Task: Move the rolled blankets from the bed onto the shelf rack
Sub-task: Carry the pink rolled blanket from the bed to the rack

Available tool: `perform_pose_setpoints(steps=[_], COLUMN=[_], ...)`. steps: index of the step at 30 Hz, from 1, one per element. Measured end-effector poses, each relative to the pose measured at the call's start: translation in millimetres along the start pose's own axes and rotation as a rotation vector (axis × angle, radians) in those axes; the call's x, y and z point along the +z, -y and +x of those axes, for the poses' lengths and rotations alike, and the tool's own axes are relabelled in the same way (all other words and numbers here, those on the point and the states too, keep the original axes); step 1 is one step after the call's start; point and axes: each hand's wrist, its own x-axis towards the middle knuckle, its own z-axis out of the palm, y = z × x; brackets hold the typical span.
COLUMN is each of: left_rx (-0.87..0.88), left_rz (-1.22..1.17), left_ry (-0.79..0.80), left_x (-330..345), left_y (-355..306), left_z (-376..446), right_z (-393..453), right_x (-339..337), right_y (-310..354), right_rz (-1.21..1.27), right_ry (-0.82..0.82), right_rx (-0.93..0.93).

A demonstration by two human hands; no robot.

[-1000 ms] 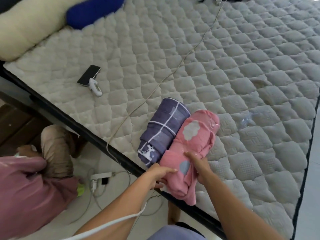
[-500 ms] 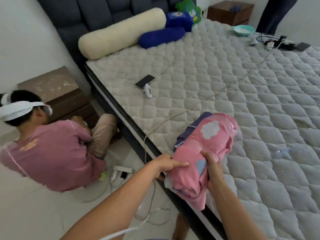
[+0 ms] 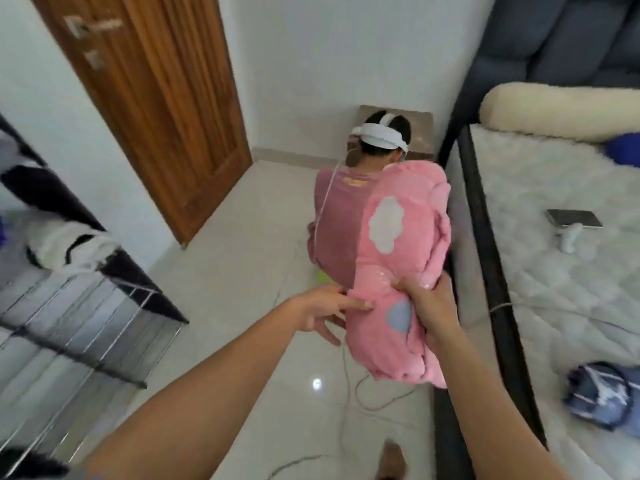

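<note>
Pink rolled blanket [image 3: 398, 271], carried lengthwise in the air above the tiled floor [image 3: 242, 271], clear of the bed [image 3: 554, 289] to my right. The roll is soft fleece with pale cloud patches; its near end sags and a loose fold hangs down, so I judge it light but floppy, liable to unroll if gripped at one end only. A glossy patch near my fingers may be a clear wrapper, which would make the surface slick there; I cannot tell for certain.

My right hand [image 3: 429, 306] is closed over the top of the roll near its middle, fingers wrapped into the pile. My left hand [image 3: 322, 310] is spread, thumb and fingertips pressed against the roll's left flank, supporting rather than clamping. The best hold, in my judgement, is one hand under the middle and the other cupping the hanging end, so the layers stay wound.

The blue checked rolled blanket [image 3: 595, 396] lies on the mattress near the bed's edge, untouched. The shelf rack [image 3: 86, 306], wire-shelved with a black frame, stands to my left, with a black-and-white bundle [image 3: 65, 244] on its upper level. A seated person [image 3: 343, 216] is on the floor just beyond the roll.
</note>
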Motion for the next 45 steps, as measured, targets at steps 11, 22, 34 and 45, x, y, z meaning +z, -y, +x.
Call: perform_pose_setpoints(steps=[11, 22, 34, 45], left_rx=[0.037, 0.083, 0.044, 0.037], left_rz=[-0.686, -1.221, -1.365, -1.274], left_ry=[-0.381, -0.807, -1.060, -1.364], left_x=[-133.7, -206.7, -297.9, -456.3], left_y=[138.4, 197.1, 254.5, 303.4], left_z=[-92.8, -100.6, -127.4, -151.8], right_z=[-20.4, -1.9, -35.8, -60.9], right_x=[247.9, 419.8, 559.0, 709.5], right_y=[-7.8, -20.4, -46.2, -77.8], right_rz=[-0.415, -0.937, -0.976, -0.924], right_ry=[0.652, 1.309, 1.487, 1.444], right_rx=[-0.073, -0.296, -0.365, -0.451])
